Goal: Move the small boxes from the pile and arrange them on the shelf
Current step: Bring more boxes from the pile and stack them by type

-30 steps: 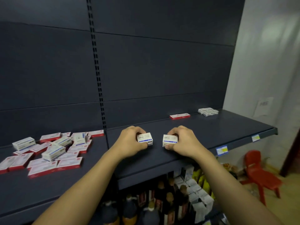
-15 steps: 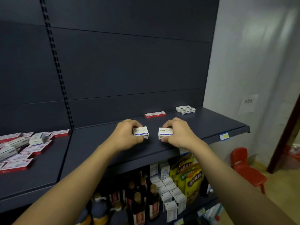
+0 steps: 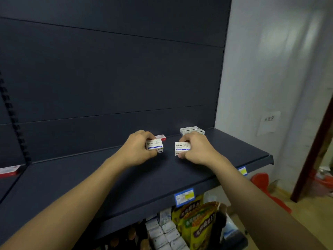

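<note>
Left hand (image 3: 137, 148): I see it palm down, arm stretched forward, fingers curled round left box (image 3: 155, 145).
Right hand (image 3: 195, 148): same pose, pinching right box (image 3: 182, 148).
Boxes: printed faces up, long axes sideways, over the shelf (image 3: 126, 181) middle.

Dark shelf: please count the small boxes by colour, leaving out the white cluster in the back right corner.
White cardboard boxes with a blue stripe, one held in the left hand, one in the right hand: 2
Flat red-and-white boxes: 2
Total: 4
</note>
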